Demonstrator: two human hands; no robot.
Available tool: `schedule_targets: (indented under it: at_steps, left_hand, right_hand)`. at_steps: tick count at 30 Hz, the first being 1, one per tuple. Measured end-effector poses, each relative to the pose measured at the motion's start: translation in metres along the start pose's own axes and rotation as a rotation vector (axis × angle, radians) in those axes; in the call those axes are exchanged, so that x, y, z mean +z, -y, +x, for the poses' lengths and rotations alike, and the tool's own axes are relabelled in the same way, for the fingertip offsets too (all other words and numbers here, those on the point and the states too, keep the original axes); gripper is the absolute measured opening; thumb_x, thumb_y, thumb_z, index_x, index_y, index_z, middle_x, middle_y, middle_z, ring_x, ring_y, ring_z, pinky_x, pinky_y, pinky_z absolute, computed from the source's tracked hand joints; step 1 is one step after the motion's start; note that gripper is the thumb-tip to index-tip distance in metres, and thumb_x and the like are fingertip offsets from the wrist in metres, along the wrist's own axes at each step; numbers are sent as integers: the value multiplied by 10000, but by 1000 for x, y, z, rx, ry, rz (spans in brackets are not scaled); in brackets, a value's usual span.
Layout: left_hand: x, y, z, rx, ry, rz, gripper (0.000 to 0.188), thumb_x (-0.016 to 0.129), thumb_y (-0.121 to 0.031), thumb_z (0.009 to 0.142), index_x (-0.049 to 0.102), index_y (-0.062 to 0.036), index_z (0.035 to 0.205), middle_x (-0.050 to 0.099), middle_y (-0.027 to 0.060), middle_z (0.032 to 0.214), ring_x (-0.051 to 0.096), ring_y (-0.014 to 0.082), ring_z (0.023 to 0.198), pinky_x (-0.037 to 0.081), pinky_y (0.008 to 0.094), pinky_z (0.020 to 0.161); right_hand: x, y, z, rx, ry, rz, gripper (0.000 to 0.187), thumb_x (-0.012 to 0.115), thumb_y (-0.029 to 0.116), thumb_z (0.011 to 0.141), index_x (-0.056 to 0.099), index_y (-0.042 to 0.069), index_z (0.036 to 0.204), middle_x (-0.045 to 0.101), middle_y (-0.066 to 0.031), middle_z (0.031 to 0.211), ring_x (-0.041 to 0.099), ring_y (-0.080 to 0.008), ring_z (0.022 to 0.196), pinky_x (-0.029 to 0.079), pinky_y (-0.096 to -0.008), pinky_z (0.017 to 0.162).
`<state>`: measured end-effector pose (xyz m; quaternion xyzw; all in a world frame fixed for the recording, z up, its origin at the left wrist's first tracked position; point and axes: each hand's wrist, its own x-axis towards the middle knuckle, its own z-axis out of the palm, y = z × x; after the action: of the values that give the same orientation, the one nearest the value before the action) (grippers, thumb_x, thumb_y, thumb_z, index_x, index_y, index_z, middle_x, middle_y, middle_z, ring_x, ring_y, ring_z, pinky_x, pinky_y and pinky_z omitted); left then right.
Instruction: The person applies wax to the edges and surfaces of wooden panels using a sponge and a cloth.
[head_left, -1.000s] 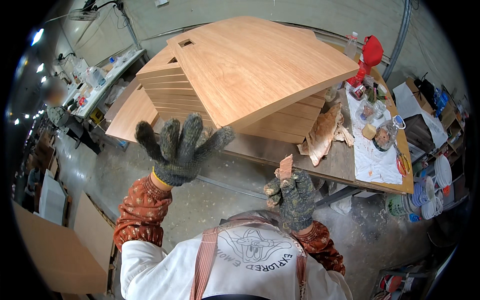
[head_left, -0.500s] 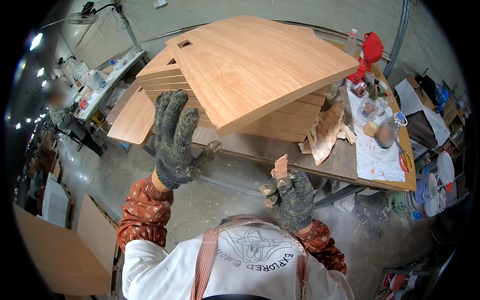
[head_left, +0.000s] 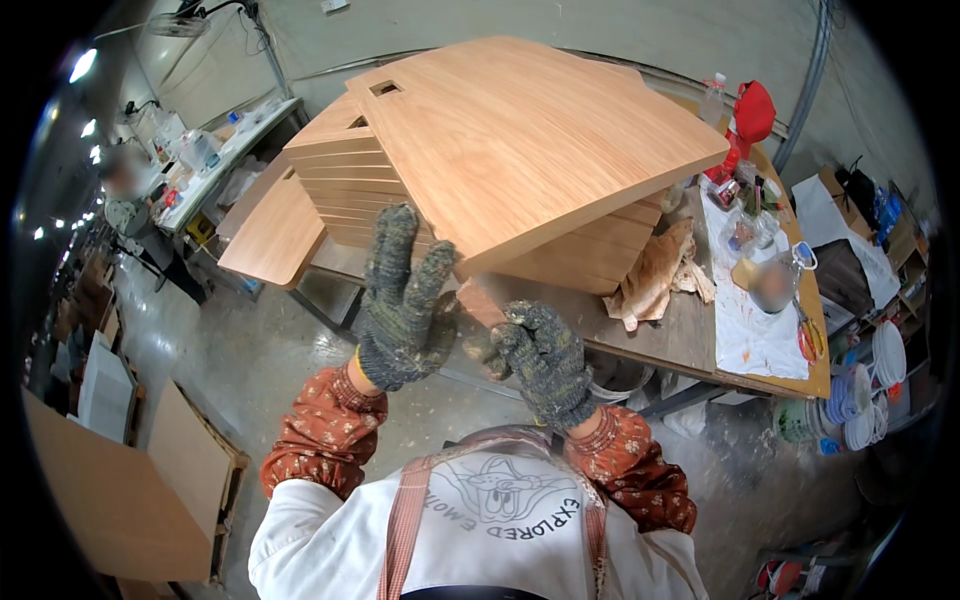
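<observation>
A large wooden board (head_left: 540,150) with a small rectangular cutout lies at an angle on top of a stack of boards (head_left: 350,185). My left hand (head_left: 405,310), in a dark knitted glove, is raised at the top board's near left corner. Its fingers are stretched out and nothing shows in it; whether the fingertips touch the wood I cannot tell. My right hand (head_left: 548,360), gloved alike, pinches a small reddish-brown piece of sandpaper (head_left: 481,302) just below that same corner.
The stack rests on a brown workbench (head_left: 640,335). At right are a crumpled stained cloth (head_left: 655,275), a white sheet (head_left: 735,340), scissors (head_left: 808,335) and a jar (head_left: 775,285). A rounded wooden panel (head_left: 275,235) lies left. Another person (head_left: 145,225) stands far left.
My right hand has moved left and up, bringing the sandpaper to the board's near corner. My left hand has shifted right toward that corner. The view has tilted slightly.
</observation>
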<state>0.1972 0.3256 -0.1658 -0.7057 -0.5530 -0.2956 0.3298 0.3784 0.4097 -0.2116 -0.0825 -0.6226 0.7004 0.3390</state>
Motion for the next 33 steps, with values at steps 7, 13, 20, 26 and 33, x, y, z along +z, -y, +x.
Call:
schedule_targets:
  at_steps: [7, 13, 20, 26, 33]
  left_hand:
    - [20, 3, 2, 9, -46, -175, 994, 743, -414, 702, 192, -107, 1471, 159, 264, 1496, 223, 441, 1366, 205, 536, 1090]
    - [28, -10, -13, -124, -214, -305, 998, 761, -154, 664, 187, -102, 1480, 198, 287, 1478, 224, 486, 1352, 214, 565, 1078]
    - [27, -9, -5, -105, -129, -177, 995, 737, -75, 662, 186, -159, 1486, 186, 290, 1481, 225, 480, 1354, 244, 563, 1066]
    - [31, -17, -11, -224, -148, -308, 986, 722, -187, 690, 133, 36, 1449, 131, 292, 1498, 161, 458, 1384, 187, 489, 1106]
    - [30, -11, -6, -136, -171, -214, 933, 626, -45, 621, 233, -90, 1466, 143, 300, 1495, 171, 470, 1380, 200, 486, 1104]
  right_hand:
    - [5, -12, 11, 79, -46, 220, 286, 584, 161, 922, 513, 8, 1154, 619, -73, 885, 607, -125, 713, 516, -243, 571]
    - [4, -6, 3, 124, -115, 229, 274, 580, 160, 920, 495, 16, 1137, 642, -129, 868, 632, -169, 695, 528, -264, 550]
    - [5, -1, -1, 98, -169, 300, 222, 546, 164, 938, 485, 39, 1111, 655, -140, 864, 622, -162, 676, 511, -255, 550]
    - [2, 2, -2, 101, -114, 182, 249, 534, 185, 957, 526, 13, 1137, 641, -64, 881, 585, -92, 702, 502, -232, 597]
    - [5, 2, 0, 44, -232, 265, 182, 571, 102, 916, 509, 10, 1061, 597, -73, 808, 580, -120, 647, 503, -259, 544]
